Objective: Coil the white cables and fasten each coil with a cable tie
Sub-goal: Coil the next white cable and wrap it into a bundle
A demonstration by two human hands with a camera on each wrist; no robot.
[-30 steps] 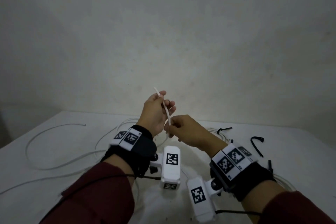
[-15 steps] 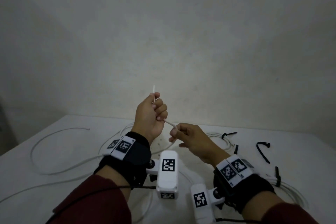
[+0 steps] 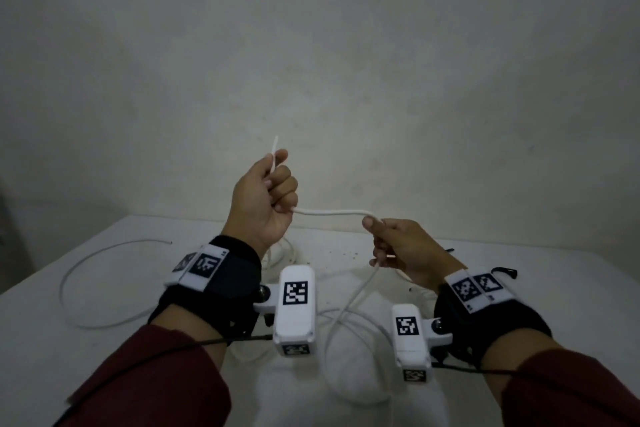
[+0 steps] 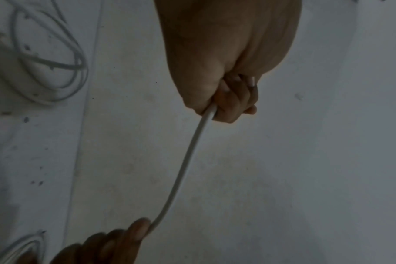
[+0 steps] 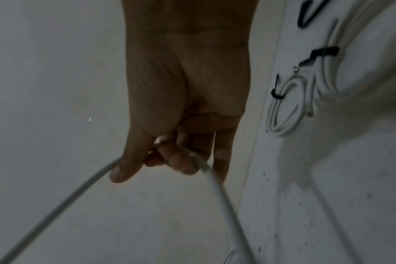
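Note:
My left hand [image 3: 273, 191] is raised above the table and grips a white cable [image 3: 332, 212] in a fist, the cable's end sticking up past the thumb. The cable spans to my right hand [image 3: 384, 239], which curls round it lower and to the right. From there it drops to the table [image 3: 86, 357] in a loose loop. In the left wrist view the cable [image 4: 188, 160] runs taut from the left hand [image 4: 228, 105] to the right thumb. In the right wrist view the cable [image 5: 215, 184] passes through the right hand [image 5: 170, 157].
Another loose white cable [image 3: 69, 274] curves over the left of the table. More cable lies behind the left wrist [image 3: 284, 253]. A black cable tie [image 3: 505, 270] lies at the right. In the right wrist view a coil [image 5: 285, 110] bound with a black tie rests on the table.
My hands have moved apart: the right hand slid rightwards and down along the cable, leaving a longer stretch between them. The left hand rose slightly, still gripping the end.

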